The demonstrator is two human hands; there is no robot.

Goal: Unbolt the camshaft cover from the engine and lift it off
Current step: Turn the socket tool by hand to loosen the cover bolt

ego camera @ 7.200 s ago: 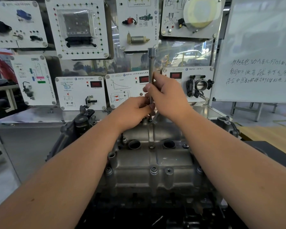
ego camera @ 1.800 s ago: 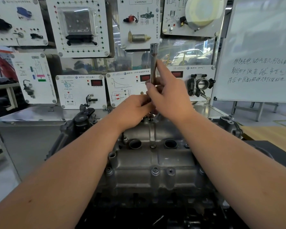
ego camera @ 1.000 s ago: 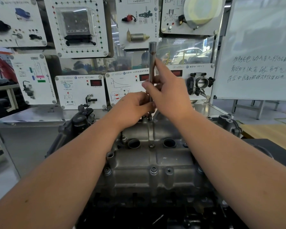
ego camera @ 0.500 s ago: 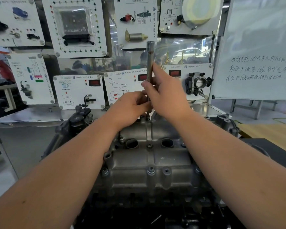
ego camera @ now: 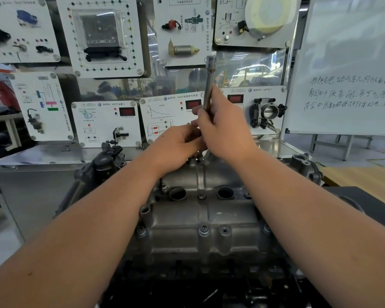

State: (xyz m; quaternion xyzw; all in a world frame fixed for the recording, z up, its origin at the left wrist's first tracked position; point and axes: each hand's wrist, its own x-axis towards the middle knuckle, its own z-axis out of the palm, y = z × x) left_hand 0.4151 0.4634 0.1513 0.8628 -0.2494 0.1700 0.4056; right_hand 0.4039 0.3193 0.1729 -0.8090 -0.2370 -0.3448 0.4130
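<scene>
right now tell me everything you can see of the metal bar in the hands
The bar is a long, slim round tool of dull silver metal, standing nearly upright over the far edge of the cover. Its top end is wider, like a socket collar, and free. The right hand grips its middle, the left hand holds it lower down. Its lower tip is hidden behind the fingers.
</scene>
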